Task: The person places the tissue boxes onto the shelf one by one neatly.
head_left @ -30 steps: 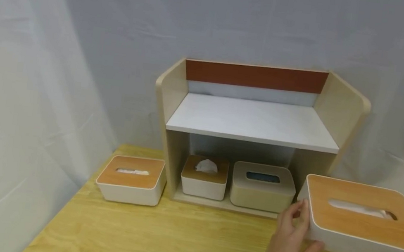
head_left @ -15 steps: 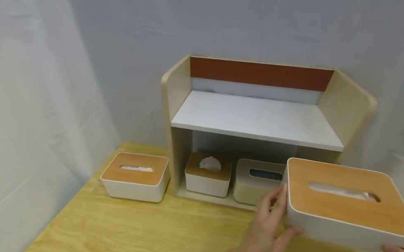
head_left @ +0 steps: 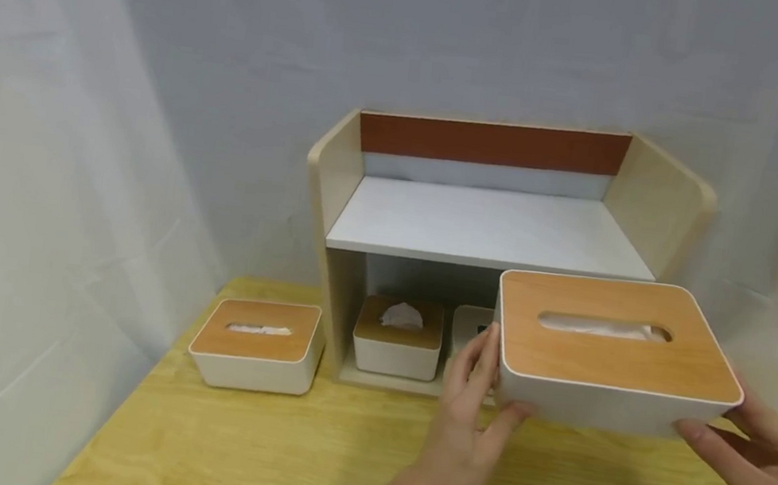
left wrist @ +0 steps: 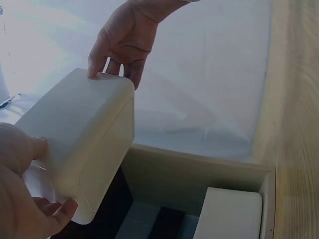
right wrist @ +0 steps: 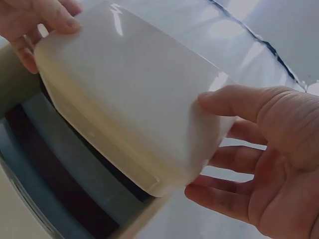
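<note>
Hands [head_left: 465,423] grip a wood-topped tissue box [head_left: 613,360] above the yellow table [head_left: 228,448].

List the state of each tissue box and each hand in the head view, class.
Large wood-topped tissue box: held up, tissue inside slot
Smaller wood-topped tissue box: upright on table, tissue inside slot
Brown-topped tissue box: upright on lower shelf, tissue poking out
Beige tissue box: mostly hidden, contents unclear
Left hand: gripping large box's left end
Right hand: gripping its right end
</note>
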{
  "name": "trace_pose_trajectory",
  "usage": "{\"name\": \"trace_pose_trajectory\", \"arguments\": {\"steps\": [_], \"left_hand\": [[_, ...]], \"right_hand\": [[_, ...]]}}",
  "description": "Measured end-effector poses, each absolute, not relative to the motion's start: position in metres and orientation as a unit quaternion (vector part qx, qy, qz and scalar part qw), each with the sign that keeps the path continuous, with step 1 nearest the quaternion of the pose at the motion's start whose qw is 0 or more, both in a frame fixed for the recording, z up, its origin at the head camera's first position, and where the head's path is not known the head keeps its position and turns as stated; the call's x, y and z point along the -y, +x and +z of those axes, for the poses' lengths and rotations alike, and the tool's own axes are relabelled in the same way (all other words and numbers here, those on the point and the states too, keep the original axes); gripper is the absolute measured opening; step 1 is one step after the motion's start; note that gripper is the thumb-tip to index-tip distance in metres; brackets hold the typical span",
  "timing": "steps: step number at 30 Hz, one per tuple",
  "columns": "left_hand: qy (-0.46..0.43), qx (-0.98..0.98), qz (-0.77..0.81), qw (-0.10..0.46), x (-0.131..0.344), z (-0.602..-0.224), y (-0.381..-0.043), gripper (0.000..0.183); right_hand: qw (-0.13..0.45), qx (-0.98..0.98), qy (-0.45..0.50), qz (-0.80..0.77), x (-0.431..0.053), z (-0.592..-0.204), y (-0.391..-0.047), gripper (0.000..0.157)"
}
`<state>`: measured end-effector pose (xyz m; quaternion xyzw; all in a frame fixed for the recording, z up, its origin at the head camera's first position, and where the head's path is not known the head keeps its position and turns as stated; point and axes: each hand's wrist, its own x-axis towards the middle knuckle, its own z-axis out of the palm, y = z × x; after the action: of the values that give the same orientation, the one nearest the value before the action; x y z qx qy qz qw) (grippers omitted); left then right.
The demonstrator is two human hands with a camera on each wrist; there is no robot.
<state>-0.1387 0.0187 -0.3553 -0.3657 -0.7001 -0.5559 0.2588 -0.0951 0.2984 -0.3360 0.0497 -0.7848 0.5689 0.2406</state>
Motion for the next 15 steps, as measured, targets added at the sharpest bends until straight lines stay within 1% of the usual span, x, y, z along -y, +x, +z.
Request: {"name": "trace_pose_trajectory", "arguments": {"steps": [3,6,10,15], "left_hand": [[-0.345,0.702,-0.573,0.247,-0.011,-0.354,-0.137,0.082],[-0.337,0.705,-0.574,0.245,-0.005,-0.351,-0.138,0.08],[-0.341,0.713,-0.548,0.274,0.0,-0.344,-0.141,0.081],[-0.361,0.714,-0.518,0.303,0.008,-0.327,-0.147,0.088]], "right_hand": [[0.223,0.764,0.053,0.604,-0.283,-0.331,-0.094,0.073],[0.221,0.737,0.061,0.635,-0.273,-0.326,-0.092,0.07],[0.241,0.712,0.064,0.656,-0.264,-0.322,-0.092,0.07],[0.258,0.7,0.063,0.663,-0.259,-0.311,-0.096,0.07]]}}
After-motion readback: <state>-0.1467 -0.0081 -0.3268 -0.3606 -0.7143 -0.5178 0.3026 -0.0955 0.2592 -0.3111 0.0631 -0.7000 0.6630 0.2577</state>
